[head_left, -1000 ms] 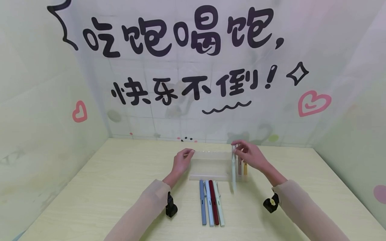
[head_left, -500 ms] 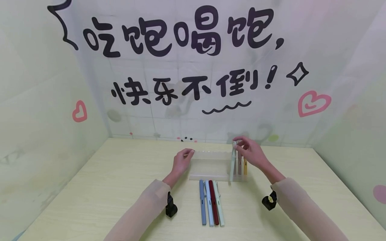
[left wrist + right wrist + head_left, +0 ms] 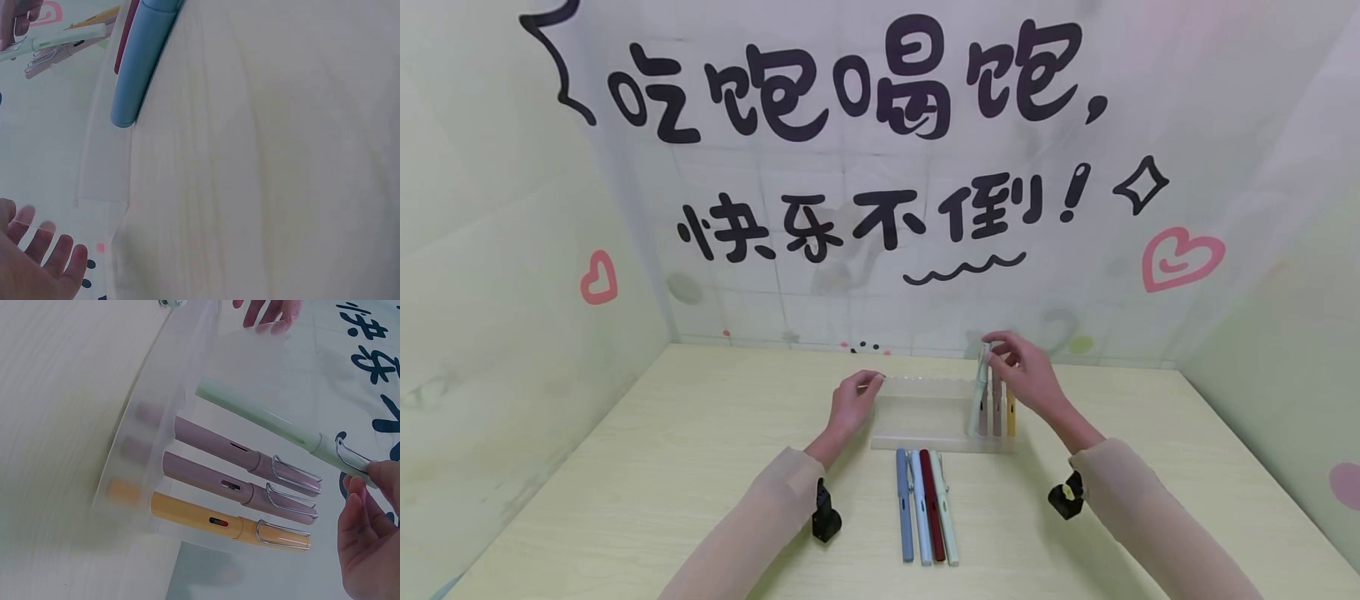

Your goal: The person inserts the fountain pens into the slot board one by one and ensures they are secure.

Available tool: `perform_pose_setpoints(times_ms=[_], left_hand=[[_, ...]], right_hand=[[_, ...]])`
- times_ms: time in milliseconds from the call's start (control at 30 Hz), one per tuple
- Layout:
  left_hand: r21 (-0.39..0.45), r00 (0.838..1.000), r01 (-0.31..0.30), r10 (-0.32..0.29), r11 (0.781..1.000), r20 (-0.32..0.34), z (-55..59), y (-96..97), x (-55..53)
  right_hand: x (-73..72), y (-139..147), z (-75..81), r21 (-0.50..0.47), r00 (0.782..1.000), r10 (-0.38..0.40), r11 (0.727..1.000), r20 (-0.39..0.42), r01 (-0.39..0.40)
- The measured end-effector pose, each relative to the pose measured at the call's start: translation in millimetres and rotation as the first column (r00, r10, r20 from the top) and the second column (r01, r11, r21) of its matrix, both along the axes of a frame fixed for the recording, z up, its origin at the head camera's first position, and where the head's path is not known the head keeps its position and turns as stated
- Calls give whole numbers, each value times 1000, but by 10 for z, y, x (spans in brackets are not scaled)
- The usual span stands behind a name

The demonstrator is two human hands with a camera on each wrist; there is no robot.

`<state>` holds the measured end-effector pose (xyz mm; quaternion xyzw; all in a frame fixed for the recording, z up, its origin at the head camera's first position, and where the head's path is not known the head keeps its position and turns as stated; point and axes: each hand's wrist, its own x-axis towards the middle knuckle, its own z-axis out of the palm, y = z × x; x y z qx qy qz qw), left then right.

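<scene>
A frosted clear pen stand (image 3: 919, 415) stands near the back of the table. My left hand (image 3: 852, 404) grips its left end, with fingers showing through the plastic in the wrist views. Between thumb and fingertips, my right hand (image 3: 1030, 373) pinches a pale green pen (image 3: 256, 415) by its cap end. That pen slants, its lower end just above the stand's front lip, left of the seated pens. Two mauve pens (image 3: 215, 440) and a yellow pen (image 3: 194, 511) lean side by side in the stand's right end, caps up.
In front of the stand a blue pen (image 3: 905, 504), a light blue pen (image 3: 921, 507), a dark red pen (image 3: 933, 508) and another pale green pen (image 3: 947, 510) lie side by side on the table (image 3: 700, 467). A printed backdrop (image 3: 850, 317) rises behind.
My right hand has risen slightly and moved back, bringing the pale green pen from in front of the stand to over its front lip. The left hand has kept its place.
</scene>
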<state>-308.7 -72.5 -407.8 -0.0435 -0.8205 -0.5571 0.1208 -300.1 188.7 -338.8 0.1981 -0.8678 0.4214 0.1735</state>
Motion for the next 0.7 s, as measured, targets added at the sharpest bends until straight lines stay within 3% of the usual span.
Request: perform_pose_setpoints(times_ms=[433, 700], left_hand=[[-12, 1000, -5, 5, 1000, -5, 14, -1, 4], [-14, 1000, -7, 6, 1000, -15, 6, 0, 2]], right_hand=[[-16, -79, -142, 8, 989, -15, 1000, -150, 16], [-15, -88, -210, 35, 989, 10, 999, -146, -5]])
